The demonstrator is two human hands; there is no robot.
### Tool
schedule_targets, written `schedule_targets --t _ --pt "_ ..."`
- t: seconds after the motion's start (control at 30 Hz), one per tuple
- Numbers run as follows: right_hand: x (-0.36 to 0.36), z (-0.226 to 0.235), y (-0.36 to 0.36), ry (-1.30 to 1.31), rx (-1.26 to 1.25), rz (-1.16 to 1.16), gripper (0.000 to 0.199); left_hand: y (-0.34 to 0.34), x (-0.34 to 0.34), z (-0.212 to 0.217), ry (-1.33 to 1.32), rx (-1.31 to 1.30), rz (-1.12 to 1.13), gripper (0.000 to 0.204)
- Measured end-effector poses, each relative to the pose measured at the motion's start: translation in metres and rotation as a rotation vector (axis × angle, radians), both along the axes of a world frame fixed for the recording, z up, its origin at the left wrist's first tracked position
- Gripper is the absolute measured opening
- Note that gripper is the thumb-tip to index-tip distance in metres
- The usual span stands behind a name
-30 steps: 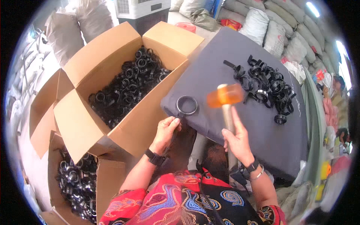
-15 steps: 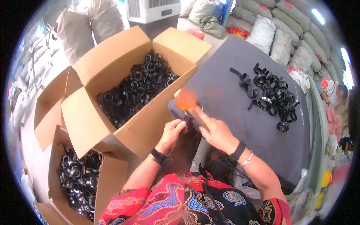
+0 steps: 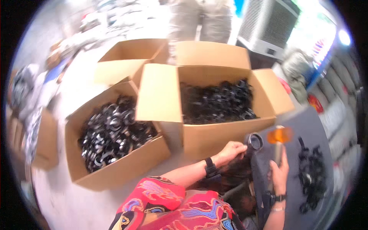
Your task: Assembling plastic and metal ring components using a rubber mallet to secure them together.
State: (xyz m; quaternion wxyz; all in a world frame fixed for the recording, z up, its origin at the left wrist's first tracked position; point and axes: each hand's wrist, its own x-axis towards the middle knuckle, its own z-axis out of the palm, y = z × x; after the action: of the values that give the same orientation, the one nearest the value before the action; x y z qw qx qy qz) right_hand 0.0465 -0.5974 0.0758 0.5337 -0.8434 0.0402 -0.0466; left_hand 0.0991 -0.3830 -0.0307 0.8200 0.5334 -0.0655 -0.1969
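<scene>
Pinched in the fingertips of my left hand [image 3: 233,150] is a black ring-shaped clamp [image 3: 250,145], held up by its lower part at the near left corner of the grey table [image 3: 264,168]. My right hand [image 3: 280,172] is closed around the handle of a mallet [image 3: 278,152], whose orange head [image 3: 279,135] points upward and looks blurred. A small gap lies between mallet and clamp. To the right of my right hand, a pile of black clamps [image 3: 312,172] rests on the table.
A large open cardboard box [image 3: 226,132] full of black clamps stands beyond my left hand. Left of it is another box [image 3: 119,168] of shinier clamps, with a third open box [image 3: 132,50] behind. An air cooler [image 3: 264,28] and stacked sacks [image 3: 337,92] stand farther back.
The view has swung left, bringing the box of shinier clamps more fully in. The mallet head has moved off the clamp to its right, and the clamp's ring now shows upright in my left hand.
</scene>
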Motion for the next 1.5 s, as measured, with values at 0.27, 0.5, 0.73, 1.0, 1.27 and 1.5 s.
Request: schedule_targets --t 0.27,0.5,0.73,1.0,1.27,1.5 --pt "-0.048 -0.013 -0.077 -0.212 0.016 -0.242 0.071 0.306 -0.021 0.021 -0.293 -0.462 1.443 0.021" --pt "-0.101 0.003 -0.077 -0.238 0.047 -0.375 0.069 0.282 0.01 -0.008 -0.007 -0.273 1.43 0.035" --pt "-0.121 -0.032 -0.105 -0.237 0.317 -0.844 0.028 0.081 0.054 0.045 -0.112 0.041 0.664 0.028" --pt "-0.169 -0.053 -0.135 -0.454 0.542 -0.891 0.044 -0.135 0.069 0.094 -0.82 0.316 0.036 0.02" --pt "-0.162 -0.064 -0.129 -0.441 0.521 -0.828 0.046 -0.257 0.062 0.11 -0.856 0.495 -0.24 0.017" --pt "-0.171 -0.049 -0.137 -0.405 0.491 -0.863 0.027 -0.349 0.024 0.127 -1.364 0.801 -0.243 0.018"
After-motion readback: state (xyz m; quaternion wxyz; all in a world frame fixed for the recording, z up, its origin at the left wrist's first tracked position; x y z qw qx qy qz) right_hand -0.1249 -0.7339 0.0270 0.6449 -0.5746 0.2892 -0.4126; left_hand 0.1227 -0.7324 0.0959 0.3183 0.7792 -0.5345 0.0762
